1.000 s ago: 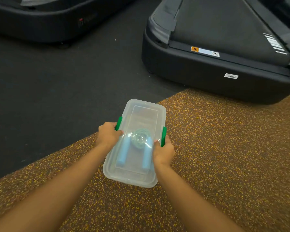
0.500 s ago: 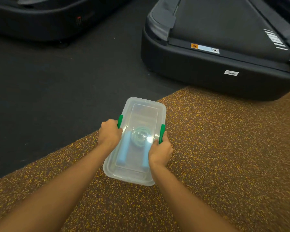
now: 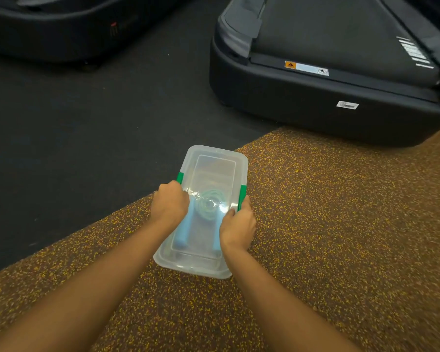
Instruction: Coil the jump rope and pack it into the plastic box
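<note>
A clear plastic box [image 3: 214, 161] with its lid on lies on the speckled brown floor mat. Through the lid I see the coiled pale green jump rope [image 3: 210, 203] with its two light blue handles pointing toward me. A green latch [image 3: 180, 177] sits on the box's left side and another green latch [image 3: 242, 196] on its right. My left hand [image 3: 169, 203] grips the left side at the latch. My right hand [image 3: 238, 226] grips the right side just below the other latch. Both hands cover part of the box's edges.
A black treadmill base [image 3: 315, 107] stands at the right rear, close behind the box. Another dark machine [image 3: 61, 29] runs along the top left. Dark rubber flooring [image 3: 74, 135] lies to the left, the speckled mat [image 3: 341, 237] to the right and front.
My right hand has slid a little toward me along the box's right side, below the green latch. The left hand has closed in over the left edge. The box has barely shifted.
</note>
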